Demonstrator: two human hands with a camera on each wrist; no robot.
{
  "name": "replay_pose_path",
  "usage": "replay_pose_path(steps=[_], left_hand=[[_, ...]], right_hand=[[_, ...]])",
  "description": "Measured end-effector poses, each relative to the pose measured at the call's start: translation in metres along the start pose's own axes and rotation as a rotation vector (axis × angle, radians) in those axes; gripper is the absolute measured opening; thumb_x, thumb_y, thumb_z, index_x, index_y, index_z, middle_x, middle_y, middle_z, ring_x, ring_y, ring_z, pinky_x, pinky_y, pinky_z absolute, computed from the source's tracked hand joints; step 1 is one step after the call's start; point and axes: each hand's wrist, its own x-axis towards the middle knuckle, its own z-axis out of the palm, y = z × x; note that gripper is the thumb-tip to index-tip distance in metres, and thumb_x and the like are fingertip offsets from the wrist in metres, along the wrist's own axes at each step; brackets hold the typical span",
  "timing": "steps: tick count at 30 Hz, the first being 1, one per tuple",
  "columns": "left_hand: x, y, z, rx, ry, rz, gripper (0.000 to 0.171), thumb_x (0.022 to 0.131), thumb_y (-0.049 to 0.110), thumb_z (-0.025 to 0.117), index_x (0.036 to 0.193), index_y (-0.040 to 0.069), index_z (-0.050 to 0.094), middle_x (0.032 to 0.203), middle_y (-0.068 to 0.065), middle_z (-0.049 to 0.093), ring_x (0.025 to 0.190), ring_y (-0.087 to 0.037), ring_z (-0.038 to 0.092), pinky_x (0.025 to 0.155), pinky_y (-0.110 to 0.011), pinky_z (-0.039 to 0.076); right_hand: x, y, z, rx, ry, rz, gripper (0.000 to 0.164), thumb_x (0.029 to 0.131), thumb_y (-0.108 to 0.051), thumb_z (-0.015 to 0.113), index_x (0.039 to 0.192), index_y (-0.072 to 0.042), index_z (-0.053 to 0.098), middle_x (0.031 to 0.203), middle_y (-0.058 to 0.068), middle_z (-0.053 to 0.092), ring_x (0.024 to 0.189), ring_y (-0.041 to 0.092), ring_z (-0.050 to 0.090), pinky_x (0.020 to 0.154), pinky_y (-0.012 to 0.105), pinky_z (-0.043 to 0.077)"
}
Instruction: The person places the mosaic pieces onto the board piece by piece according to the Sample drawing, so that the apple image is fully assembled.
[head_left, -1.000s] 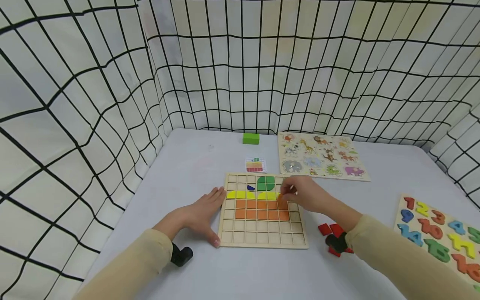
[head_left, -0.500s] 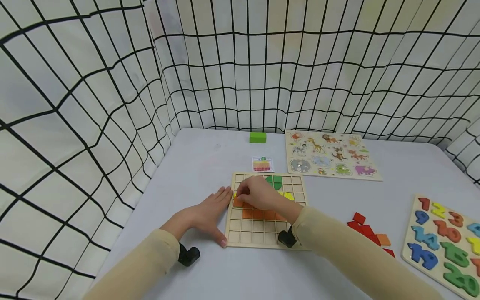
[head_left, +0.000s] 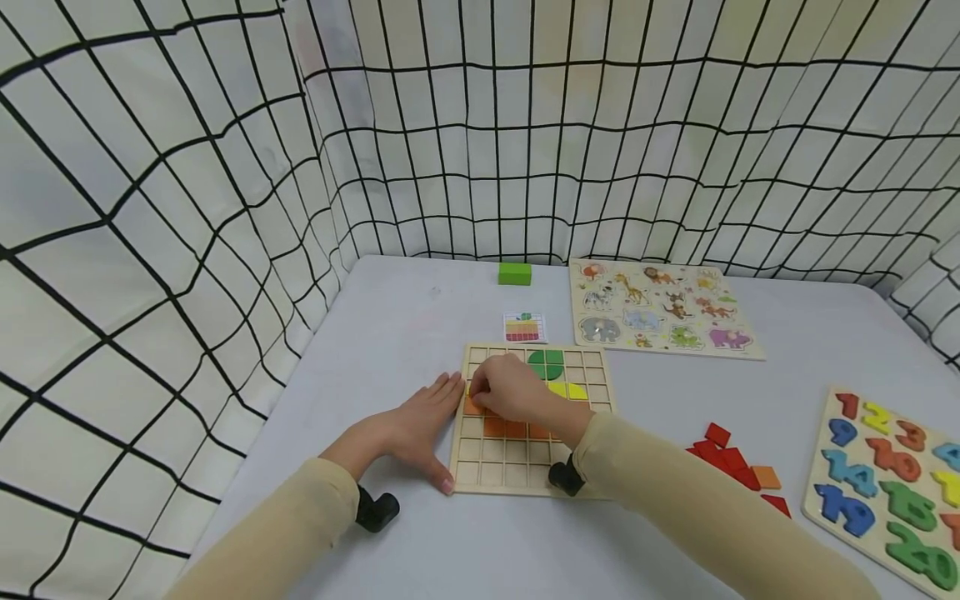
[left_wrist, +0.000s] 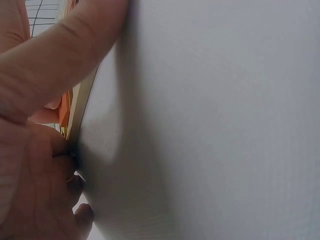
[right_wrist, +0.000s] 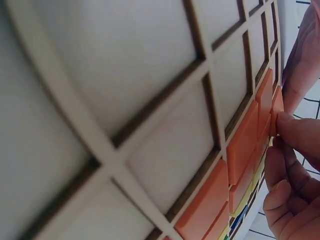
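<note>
A wooden grid board (head_left: pixel 495 477) lies on the white table, with orange square tiles (head_left: pixel 504 427), yellow pieces (head_left: pixel 567 390) and green pieces (head_left: pixel 546 363) in its cells. My right hand (head_left: pixel 517 390) reaches across it and pinches an orange square tile (right_wrist: pixel 276 102) between thumb and fingers at the left end of the upper orange row. That hand hides part of the yellow row and the blue piece (right_wrist: pixel 239 220), which the right wrist view shows. My left hand (head_left: pixel 417 427) rests with spread, straight fingers against the board's left edge; its thumb (left_wrist: pixel 65 47) touches near the lower corner.
Red tiles (head_left: pixel 722 457) and one loose orange tile (head_left: pixel 766 477) lie right of the board. Behind it are a small pattern card (head_left: pixel 525 327), a green block (head_left: pixel 515 274) and an animal puzzle (head_left: pixel 667 312). A number puzzle (head_left: pixel 873 467) lies far right; black netting (head_left: pixel 465 129) surrounds the table.
My right hand has gone from the right end of the orange rows to the left end, where the pinched orange tile now sits lower. The left hand keeps its place at the board's edge.
</note>
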Motion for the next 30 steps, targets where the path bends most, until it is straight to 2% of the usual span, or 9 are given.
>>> replay_pose_path(steps=[5,9,15,19,23,26,30], left_hand=[[0.002,0.001,0.000,-0.003,-0.007,-0.006,0.138,0.070,0.048,0.092,0.162,-0.005,0.004,0.172,-0.020,-0.002,0.161,-0.037,-0.005,0.130,-0.056,0.009],[0.004,0.002,0.002,-0.014,-0.007,-0.006,0.138,0.070,0.047,0.093,0.162,-0.005,0.004,0.172,-0.020,-0.002,0.161,-0.037,-0.005,0.130,-0.056,0.009],[0.007,0.002,0.004,0.003,0.002,-0.007,0.139,0.068,0.050,0.093,0.162,-0.004,0.006,0.172,-0.020,0.000,0.161,-0.036,-0.002,0.130,-0.055,0.011],[0.007,0.003,0.004,0.010,0.005,-0.012,0.140,0.067,0.050,0.094,0.162,-0.005,0.006,0.172,-0.021,0.000,0.161,-0.036,-0.001,0.130,-0.055,0.011],[0.007,0.003,0.002,0.025,0.008,-0.018,0.140,0.067,0.051,0.093,0.162,-0.005,0.006,0.172,-0.021,0.000,0.161,-0.036,-0.001,0.130,-0.056,0.011],[0.006,0.003,0.001,0.027,0.007,-0.023,0.140,0.068,0.051,0.093,0.162,-0.006,0.006,0.172,-0.022,0.000,0.161,-0.037,-0.001,0.129,-0.056,0.011],[0.004,0.003,0.000,0.029,0.003,-0.031,0.140,0.068,0.051,0.093,0.161,-0.006,0.006,0.172,-0.023,0.000,0.160,-0.038,-0.001,0.129,-0.057,0.011]], right_hand=[[-0.002,0.002,0.003,-0.040,0.014,-0.017,0.007,0.094,-0.010,0.074,0.093,-0.008,0.081,0.090,0.003,0.078,0.078,0.011,0.062,0.082,0.031,0.060],[-0.005,0.002,0.003,-0.031,0.013,-0.011,0.008,0.095,-0.010,0.073,0.096,-0.007,0.080,0.094,0.004,0.078,0.082,0.013,0.064,0.086,0.032,0.060],[-0.027,0.014,-0.021,-0.002,-0.020,0.031,0.012,0.096,-0.008,0.071,0.105,-0.006,0.078,0.103,0.006,0.077,0.092,0.016,0.068,0.088,0.034,0.060],[-0.055,0.044,-0.051,-0.039,-0.047,0.062,0.013,0.094,-0.008,0.072,0.106,-0.007,0.078,0.099,0.003,0.076,0.088,0.014,0.066,0.081,0.029,0.059],[-0.093,0.083,-0.084,-0.072,-0.053,0.104,0.018,0.092,-0.008,0.075,0.110,-0.004,0.075,0.095,0.004,0.073,0.083,0.014,0.063,0.073,0.027,0.057],[-0.127,0.112,-0.107,-0.071,-0.074,0.151,0.024,0.091,-0.009,0.076,0.114,-0.003,0.073,0.099,0.006,0.073,0.087,0.017,0.064,0.074,0.029,0.059],[-0.172,0.149,-0.128,-0.035,-0.146,0.231,0.028,0.089,-0.007,0.077,0.117,-0.002,0.071,0.106,0.008,0.072,0.095,0.018,0.065,0.077,0.032,0.062]])
